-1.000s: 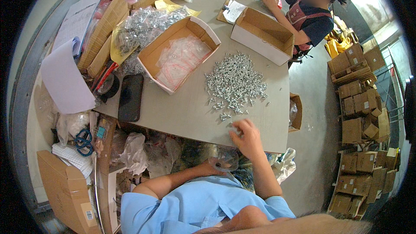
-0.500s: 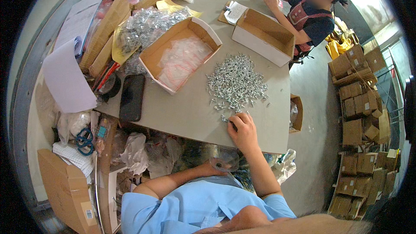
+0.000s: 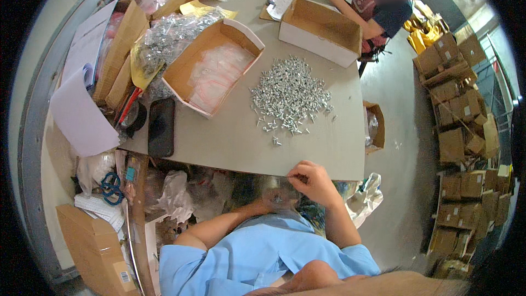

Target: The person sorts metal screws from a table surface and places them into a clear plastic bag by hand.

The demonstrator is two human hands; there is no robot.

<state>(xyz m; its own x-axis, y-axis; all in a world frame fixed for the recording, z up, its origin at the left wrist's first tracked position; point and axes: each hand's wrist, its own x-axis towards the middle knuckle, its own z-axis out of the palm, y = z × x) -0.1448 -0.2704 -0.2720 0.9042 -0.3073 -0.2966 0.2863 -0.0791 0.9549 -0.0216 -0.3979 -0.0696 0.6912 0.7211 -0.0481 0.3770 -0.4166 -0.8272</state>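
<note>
Both hands at the near counter point(image 3: 230, 148) edge: left hand point(image 3: 272, 200) holds a clear bag point(image 3: 285, 186) below the rim, right hand point(image 3: 313, 181) pinched together at the bag mouth, likely dropping screws in. Judged mid-bagging; next needs another reach to the screw pile point(image 3: 289, 96) mid-counter. Open box point(image 3: 211, 66) beyond.

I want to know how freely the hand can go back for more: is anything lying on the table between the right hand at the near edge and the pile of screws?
Nothing visible blocks it. Between the right hand and the pile of screws lies bare grey table, with only a few stray screws on it. The phone and the open box of bags sit off to the left.
</note>
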